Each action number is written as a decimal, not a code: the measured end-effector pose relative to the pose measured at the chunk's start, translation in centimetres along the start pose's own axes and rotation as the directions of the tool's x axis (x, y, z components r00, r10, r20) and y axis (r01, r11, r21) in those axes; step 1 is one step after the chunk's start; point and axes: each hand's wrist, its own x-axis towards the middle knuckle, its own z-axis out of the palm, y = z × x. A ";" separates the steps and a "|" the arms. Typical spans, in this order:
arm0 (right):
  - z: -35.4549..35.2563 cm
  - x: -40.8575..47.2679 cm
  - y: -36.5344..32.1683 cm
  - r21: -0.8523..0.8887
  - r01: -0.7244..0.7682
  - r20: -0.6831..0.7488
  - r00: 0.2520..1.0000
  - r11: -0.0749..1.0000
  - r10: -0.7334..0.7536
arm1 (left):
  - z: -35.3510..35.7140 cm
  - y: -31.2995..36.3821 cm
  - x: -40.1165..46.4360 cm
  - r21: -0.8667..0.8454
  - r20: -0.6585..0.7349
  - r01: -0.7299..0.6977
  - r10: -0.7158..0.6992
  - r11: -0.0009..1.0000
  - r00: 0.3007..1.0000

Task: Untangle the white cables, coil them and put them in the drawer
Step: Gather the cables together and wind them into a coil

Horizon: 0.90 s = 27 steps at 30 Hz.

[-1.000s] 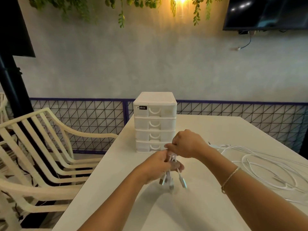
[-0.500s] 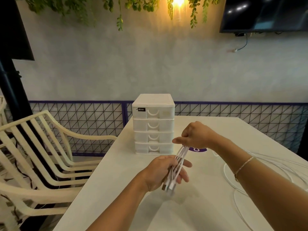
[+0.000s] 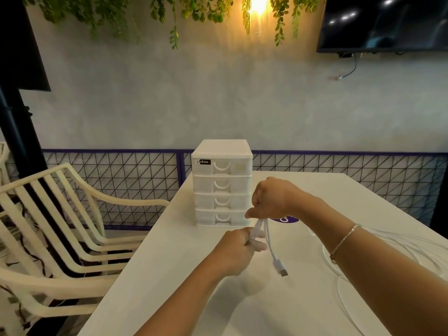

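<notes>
Above a white table (image 3: 169, 275), just in front of a closed four-drawer box (image 3: 221, 183), the left hand (image 3: 236, 253) and right hand (image 3: 271, 200) each grip a bunch of white cables (image 3: 258, 230) — one plug (image 3: 281, 269) dangling, loose loops (image 3: 388, 241) sprawling toward the right edge — chairs (image 3: 60, 226) flanking the left.

The white counter (image 3: 184, 282) carries a white four-drawer box (image 3: 221, 183) near its far left edge. Just right of the box lies a purple sticker (image 3: 287, 219). Loose white cables (image 3: 344, 282) lie on the right side.
</notes>
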 end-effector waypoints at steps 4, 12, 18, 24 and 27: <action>-0.5 0.0 -0.2 -0.045 0.025 -0.023 0.999 0.999 -0.026 | 0.3 0.0 -0.4 -0.230 -0.031 -0.042 0.036 0.972 0.999; -1.0 0.0 0.5 0.080 0.024 -0.079 0.997 0.997 -0.018 | 0.0 0.9 -1.6 -0.557 0.119 -0.056 0.146 0.829 0.982; -0.9 0.2 0.7 0.227 0.044 -0.140 0.990 0.973 -0.012 | -0.6 1.7 -2.0 -0.772 0.249 0.008 0.290 0.636 0.924; -0.4 0.3 0.6 0.342 0.063 -0.180 0.984 0.938 0.000 | -0.3 3.0 -1.7 -0.692 0.254 0.014 0.226 0.722 0.940; -0.3 0.2 0.7 0.378 0.076 -0.190 0.982 0.923 -0.003 | -0.3 3.0 -1.5 -0.661 0.190 -0.039 0.218 0.749 0.957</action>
